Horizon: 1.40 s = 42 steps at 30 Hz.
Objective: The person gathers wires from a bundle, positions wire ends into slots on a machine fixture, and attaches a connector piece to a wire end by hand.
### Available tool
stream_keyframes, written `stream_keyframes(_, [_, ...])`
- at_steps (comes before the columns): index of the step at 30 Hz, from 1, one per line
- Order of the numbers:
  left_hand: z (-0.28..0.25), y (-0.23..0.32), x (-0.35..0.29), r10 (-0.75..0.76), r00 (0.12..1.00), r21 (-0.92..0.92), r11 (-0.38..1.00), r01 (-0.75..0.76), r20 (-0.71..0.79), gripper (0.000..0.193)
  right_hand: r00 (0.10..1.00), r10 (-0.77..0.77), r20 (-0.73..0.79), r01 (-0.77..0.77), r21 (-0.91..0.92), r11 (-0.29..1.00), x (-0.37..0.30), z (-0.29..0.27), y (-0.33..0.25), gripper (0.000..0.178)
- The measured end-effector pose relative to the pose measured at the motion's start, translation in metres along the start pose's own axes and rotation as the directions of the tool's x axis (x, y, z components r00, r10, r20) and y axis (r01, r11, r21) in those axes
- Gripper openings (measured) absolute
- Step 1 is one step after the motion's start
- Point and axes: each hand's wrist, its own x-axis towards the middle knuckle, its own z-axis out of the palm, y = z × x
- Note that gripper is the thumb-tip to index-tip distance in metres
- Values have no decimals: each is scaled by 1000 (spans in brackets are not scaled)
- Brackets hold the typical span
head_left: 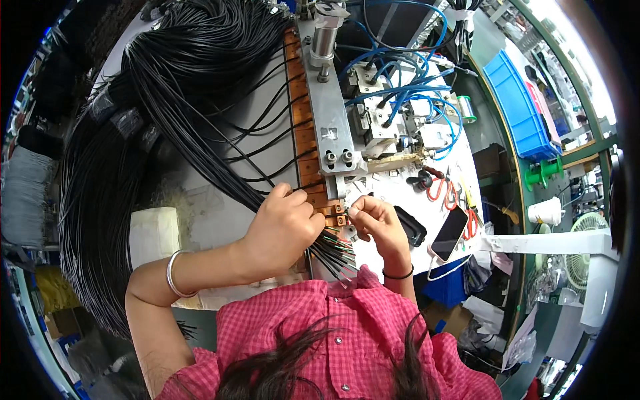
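A white table carries the work, its near edge close to the person's checked shirt. A large heap of black cables fills its far left part and spills over the left edge; one thick bundle runs from it toward the middle of the near edge. A grey metal bar reaches from the far edge toward the middle, with a strip of orange-brown blocks along its left side. Right of it stand metal fixtures with blue hoses. White surface shows between the heap and the blocks, crossed by single cables. Nearer the right edge lie a phone, a black tray and red-handled scissors.

The left hand is closed, its fingers curled around the bundle just left of the nearest blocks; loose cable ends fan out below it, toward the near edge. The right hand is just right of those blocks, thumb and forefinger pressed together; anything pinched between them is too small to tell.
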Motion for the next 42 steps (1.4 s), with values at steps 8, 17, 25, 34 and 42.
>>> stream_keyframes(8, [-20, -15, -5, 20, 966, 56, 998, -36, 258, 7, 982, -93, -165, 78, -91, 993, -10, 8, -1, 9])
stream_keyframes(17, [-14, -4, 3, -3, 1000, -121, 993, 6, 24, 12, 956, -236, -174, 251, 72, 965, -17, 24, -11, 13])
stream_keyframes(25, [-6, -6, 0, -24, 997, -114, 993, 15, -72, 20, 892, -326, -313, 290, -155, 944, -13, 26, -7, 7])
stream_keyframes(34, [7, 2, -2, -67, 992, -54, 997, 62, -103, 15, 955, -252, -158, 266, 74, 961, -14, 1, 7, 6])
stream_keyframes(42, [5, 5, -3, -37, 998, -98, 995, 33, -46, 20, 917, -264, -300, 241, -114, 964, -17, 11, 2, 7])
